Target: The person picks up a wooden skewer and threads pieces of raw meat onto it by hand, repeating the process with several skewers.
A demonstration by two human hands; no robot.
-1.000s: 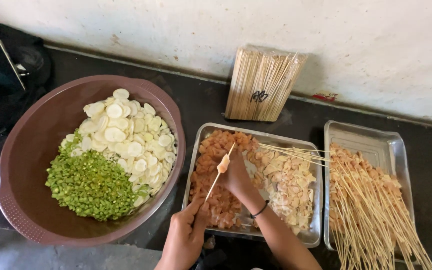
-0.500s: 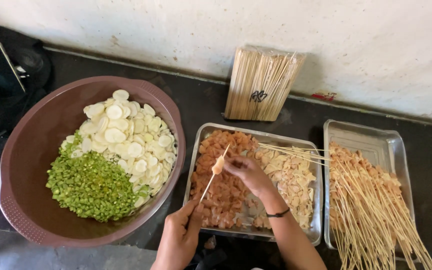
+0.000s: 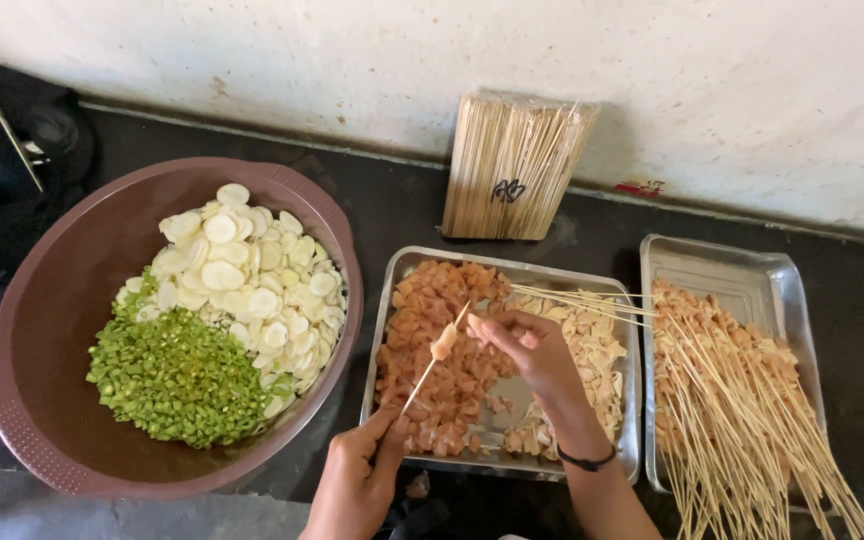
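Dark counter (image 3: 392, 215) runs under a pale wall (image 3: 372, 60), and a black bag (image 3: 12, 170) sits at far left.

One brown bowl (image 3: 62, 300) holds two heaps: white slices (image 3: 242, 280) at the back and chopped green bits (image 3: 172, 375) in front, touching each other.

Next comes the left hand (image 3: 357, 480), pinched on the lower end of one skewer (image 3: 422, 378) that slants up over the first of two metal trays (image 3: 380, 330). One pale piece (image 3: 443, 342) is threaded near its tip. This tray carries orange-pink meat cubes (image 3: 432, 300) on its left side and paler slices (image 3: 592, 345) on its right; both are too many to count. A few bare sticks (image 3: 572, 297) lie across its back right corner.

Behind it, one wrapped bundle (image 3: 512, 170) of sticks leans on the wall.

The right hand (image 3: 532, 350) hovers by the skewer tip with fingers curled, seemingly pinching a small bit; a dark band circles its wrist.

The second tray (image 3: 732, 270) holds a pile of loaded skewers (image 3: 742, 400), too tangled to count.

Risks, as I judge them: the sharp tip points toward the right fingers, so a hard push could prick them; the threaded piece could slide off; loaded sticks overhanging the near edge might roll off.
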